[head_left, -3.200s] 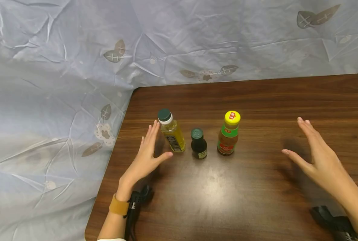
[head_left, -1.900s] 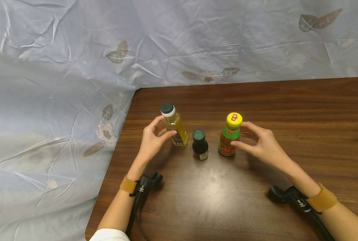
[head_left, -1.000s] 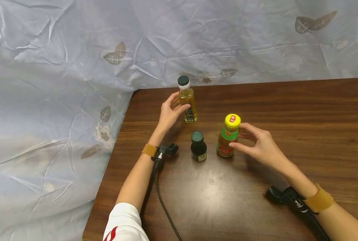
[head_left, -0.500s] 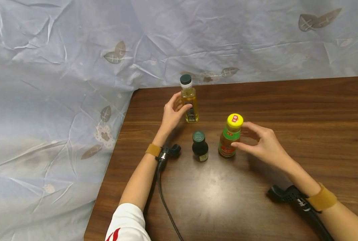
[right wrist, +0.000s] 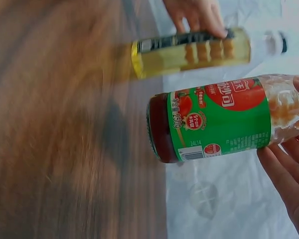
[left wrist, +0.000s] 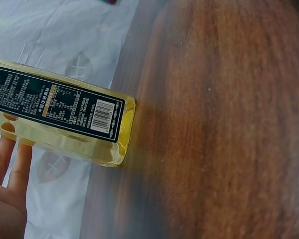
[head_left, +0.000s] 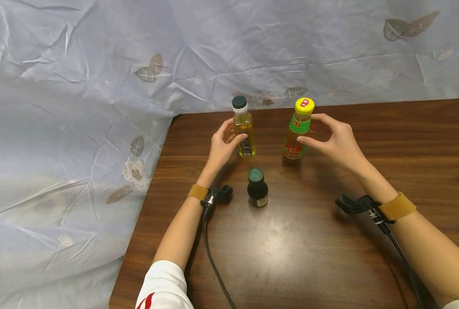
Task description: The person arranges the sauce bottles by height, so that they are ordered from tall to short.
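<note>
In the head view my left hand [head_left: 224,145] grips an upright bottle of yellow oil [head_left: 246,148] with a dark green cap, near the table's back edge. Its dark label with a barcode shows in the left wrist view. To the right, my right hand [head_left: 335,139] grips a glass ketchup bottle [head_left: 294,148] by its upper part, thumb in front and fingers behind. That bottle has a yellow lid and a green and red label. A shadow beneath it suggests its base is slightly off the table. Nearer the front, a small dark bottle [head_left: 257,189] with a green cap stands untouched.
The brown wooden table [head_left: 310,257] has its left edge close to the left arm. A pale flowered cloth [head_left: 98,128] hangs behind and to the left. Both wrists carry black camera mounts; a black cable [head_left: 214,266] runs from the left one.
Both hands first closed on their bottles. The left hand then carried the oil bottle back and right, and has stayed there. Since half a second ago, the right hand has moved the ketchup bottle toward the back.
</note>
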The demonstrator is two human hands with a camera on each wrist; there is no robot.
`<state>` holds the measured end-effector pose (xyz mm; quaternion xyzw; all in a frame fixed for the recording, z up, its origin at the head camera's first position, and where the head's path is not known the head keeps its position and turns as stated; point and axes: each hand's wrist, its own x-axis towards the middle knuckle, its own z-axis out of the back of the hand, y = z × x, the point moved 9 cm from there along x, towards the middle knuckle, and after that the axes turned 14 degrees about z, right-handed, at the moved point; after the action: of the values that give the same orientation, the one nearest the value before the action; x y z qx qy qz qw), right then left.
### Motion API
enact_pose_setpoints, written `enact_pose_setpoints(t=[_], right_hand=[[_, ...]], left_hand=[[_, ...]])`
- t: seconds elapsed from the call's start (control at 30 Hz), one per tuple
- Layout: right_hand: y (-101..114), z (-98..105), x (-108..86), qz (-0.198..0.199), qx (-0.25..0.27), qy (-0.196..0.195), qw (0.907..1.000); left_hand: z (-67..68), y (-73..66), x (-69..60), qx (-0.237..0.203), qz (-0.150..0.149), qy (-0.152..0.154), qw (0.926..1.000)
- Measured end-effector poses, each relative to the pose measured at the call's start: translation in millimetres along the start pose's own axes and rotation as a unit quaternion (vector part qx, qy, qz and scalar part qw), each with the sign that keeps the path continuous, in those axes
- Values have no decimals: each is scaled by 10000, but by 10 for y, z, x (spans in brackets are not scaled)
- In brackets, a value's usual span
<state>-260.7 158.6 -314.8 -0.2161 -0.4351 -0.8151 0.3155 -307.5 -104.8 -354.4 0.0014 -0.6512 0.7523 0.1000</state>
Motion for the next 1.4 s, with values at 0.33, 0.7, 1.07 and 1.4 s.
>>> enact_pose_setpoints(t=[0.33,0.7,1.07,1.4], right_hand=[[-404,-107,119,-644,685,-54,9956],[-586,-126,83,-914,688,112,9934],[-647,-140,44,-1071,646,322,9916],[171,216,-61,25,891,-1170,9891]], left_hand=[[-16,-1,8,-48,-23,6,10000],[-18,6,11,-103,-16,6,9999],[-28,13,16,-82,-23,-10,10000],[-39,-8,4,-54,-15,-35,10000]])
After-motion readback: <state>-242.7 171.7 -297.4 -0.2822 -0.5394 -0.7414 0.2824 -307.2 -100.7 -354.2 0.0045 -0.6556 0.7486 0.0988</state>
